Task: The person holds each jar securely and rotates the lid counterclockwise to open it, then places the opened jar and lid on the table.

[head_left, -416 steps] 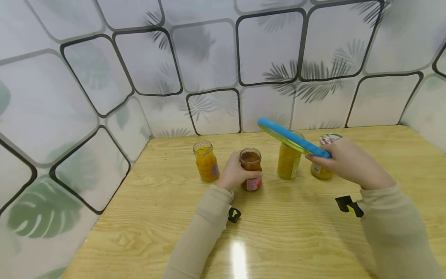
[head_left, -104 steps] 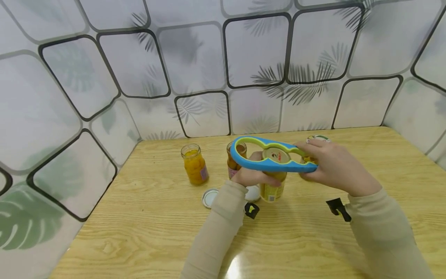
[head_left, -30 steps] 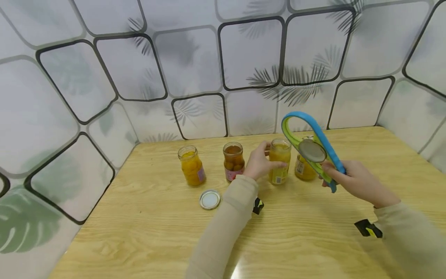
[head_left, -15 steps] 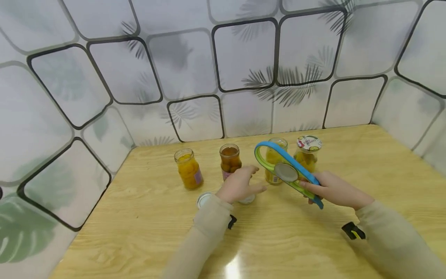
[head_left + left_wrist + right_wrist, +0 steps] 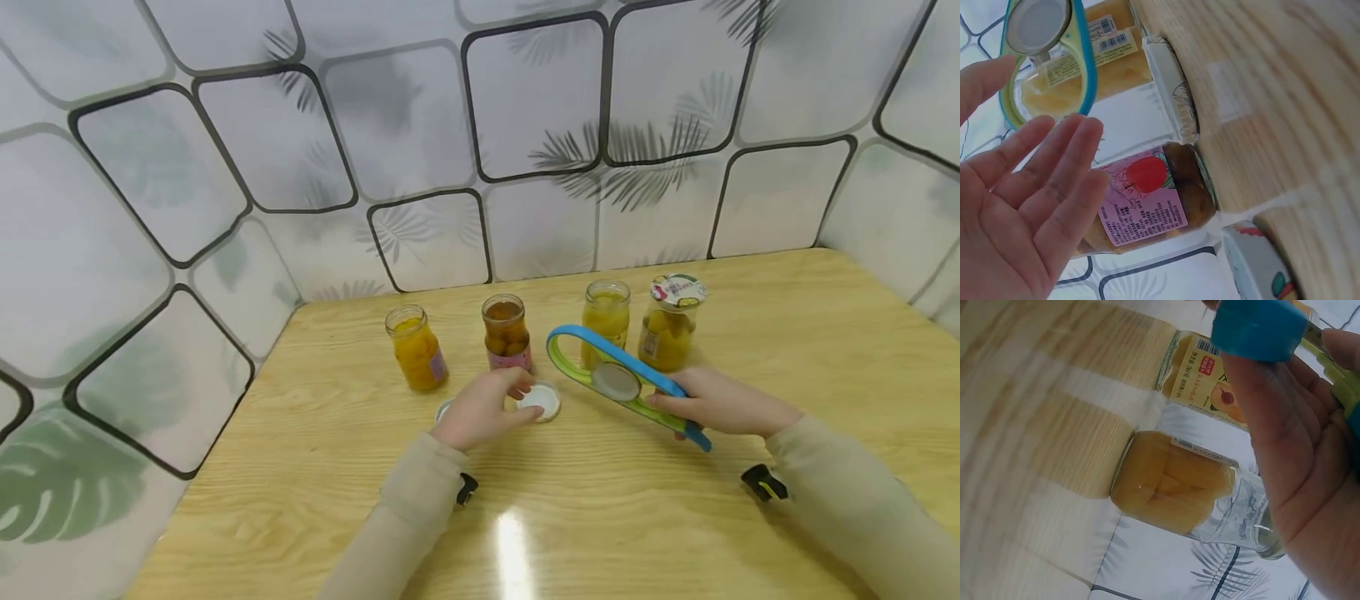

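My right hand grips the handles of a blue and green jar opener. A round metal lid sits in the opener, its pale inner side showing. The opener slants in front of an uncovered jar of yellow fruit. My left hand is empty, its fingers spread and relaxed, over the table beside a white lid. In the left wrist view, the palm and fingers overlap the pink-labelled jar. Another lid is mostly hidden behind my left hand.
An uncovered jar of orange fruit and an uncovered jar of brown fruit stand to the left on the wooden table. At the right, one jar wears its patterned lid. A patterned wall rises behind.
The opener was round the yellow jar's lid; now that jar stands uncovered and the lid is in the opener. My left hand has released the jar and moved left, toward me.
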Action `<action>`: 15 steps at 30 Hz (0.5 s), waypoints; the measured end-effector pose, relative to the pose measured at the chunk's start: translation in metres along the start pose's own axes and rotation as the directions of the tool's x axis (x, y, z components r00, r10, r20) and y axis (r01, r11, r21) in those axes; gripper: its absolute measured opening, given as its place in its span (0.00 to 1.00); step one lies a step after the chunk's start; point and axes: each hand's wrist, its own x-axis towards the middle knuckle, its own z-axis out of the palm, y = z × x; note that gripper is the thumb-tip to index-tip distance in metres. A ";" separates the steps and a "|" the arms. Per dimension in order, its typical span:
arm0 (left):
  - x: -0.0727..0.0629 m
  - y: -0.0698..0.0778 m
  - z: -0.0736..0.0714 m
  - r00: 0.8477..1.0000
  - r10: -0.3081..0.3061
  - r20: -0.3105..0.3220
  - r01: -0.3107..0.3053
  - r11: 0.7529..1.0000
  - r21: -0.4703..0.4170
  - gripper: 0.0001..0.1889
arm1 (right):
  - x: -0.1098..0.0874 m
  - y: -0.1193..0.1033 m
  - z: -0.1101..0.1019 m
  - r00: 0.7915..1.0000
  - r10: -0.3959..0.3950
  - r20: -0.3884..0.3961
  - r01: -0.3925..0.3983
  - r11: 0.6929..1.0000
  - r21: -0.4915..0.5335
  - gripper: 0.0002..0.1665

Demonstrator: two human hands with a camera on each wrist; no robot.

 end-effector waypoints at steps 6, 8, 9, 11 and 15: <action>-0.002 -0.002 -0.003 1.000 0.030 -0.001 -0.030 0.999 -0.015 0.19 | 0.005 -0.001 0.001 1.000 0.014 -0.016 -0.015 0.998 -0.062 0.22; -0.002 -0.003 -0.002 1.000 0.030 0.007 -0.030 0.999 -0.018 0.20 | 0.005 0.002 0.001 1.000 -0.002 -0.024 0.000 0.996 -0.089 0.21; -0.001 -0.003 -0.001 1.000 0.027 0.012 -0.026 0.999 -0.020 0.21 | 0.004 0.003 0.002 0.999 -0.015 -0.028 0.012 0.995 -0.102 0.21; 0.000 -0.002 -0.001 1.000 0.019 0.018 -0.018 0.999 -0.030 0.22 | 0.004 0.005 0.002 0.998 -0.039 -0.039 0.033 0.992 -0.125 0.20; 0.000 0.001 0.001 1.000 0.020 0.017 -0.020 0.999 -0.041 0.23 | 0.003 0.007 0.002 0.997 -0.053 -0.055 0.045 0.988 -0.145 0.18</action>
